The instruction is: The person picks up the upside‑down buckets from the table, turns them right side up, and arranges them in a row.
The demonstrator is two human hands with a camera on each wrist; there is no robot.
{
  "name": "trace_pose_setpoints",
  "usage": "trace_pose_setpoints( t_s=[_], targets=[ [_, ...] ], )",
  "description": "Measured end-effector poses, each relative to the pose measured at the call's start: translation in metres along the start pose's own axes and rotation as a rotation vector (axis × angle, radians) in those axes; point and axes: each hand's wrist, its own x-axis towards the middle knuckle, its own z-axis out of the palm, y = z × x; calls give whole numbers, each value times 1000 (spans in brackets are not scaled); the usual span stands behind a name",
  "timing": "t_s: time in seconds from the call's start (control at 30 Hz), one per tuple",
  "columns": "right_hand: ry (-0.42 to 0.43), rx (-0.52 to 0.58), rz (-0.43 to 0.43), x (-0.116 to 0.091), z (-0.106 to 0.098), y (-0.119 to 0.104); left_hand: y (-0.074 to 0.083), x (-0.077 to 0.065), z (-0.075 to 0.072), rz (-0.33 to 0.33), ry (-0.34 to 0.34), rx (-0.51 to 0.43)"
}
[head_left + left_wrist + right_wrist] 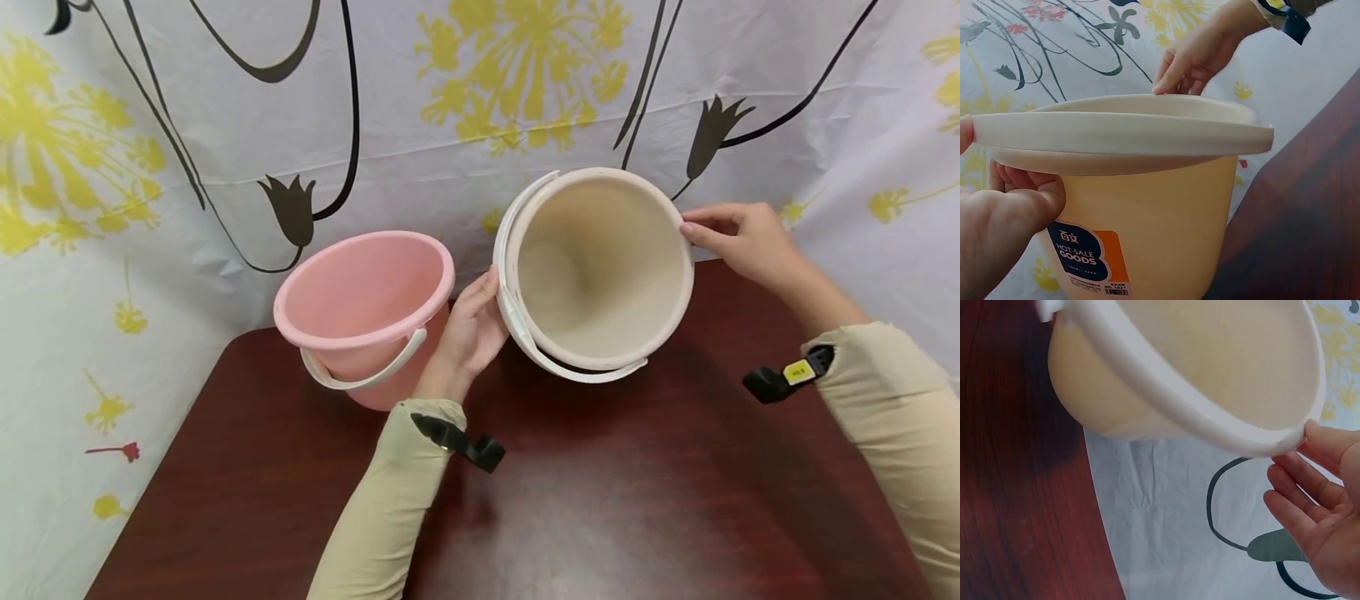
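A cream bucket (pixel 600 275) with a white handle (pixel 551 358) is tipped so that its mouth faces the head camera; its inside shows bare. My left hand (pixel 474 329) grips its rim and handle on the left side. On the opposite side my right hand (pixel 750 242) pinches the rim between thumb and fingers. The left wrist view shows a blue and orange label (pixel 1088 259) on the bucket's wall, below the left hand's fingers. Just left of my left hand stands a pink bucket (pixel 363 333), its white handle (pixel 367 379) hanging down in front.
The dark red-brown table (pixel 600 492) carries the pink bucket near its back left corner. Behind it hangs a pale cloth (pixel 420 167) printed with yellow flowers and dark stems, close behind both buckets.
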Motion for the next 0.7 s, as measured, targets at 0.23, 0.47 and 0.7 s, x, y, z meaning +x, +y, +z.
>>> trace_pose_setpoints(
  t_s=[0.23, 0.47, 0.7],
  targets=[
    [-29, 140, 37, -6, -1, 5, -2, 0, 0, -13, 60, -63],
    [-51, 143, 99, -13, 1, 7, -5, 2, 0, -14, 86, -131],
    [-74, 294, 152, -18, 4, 3, -5, 3, 0, -10, 77, -186]
  ],
)
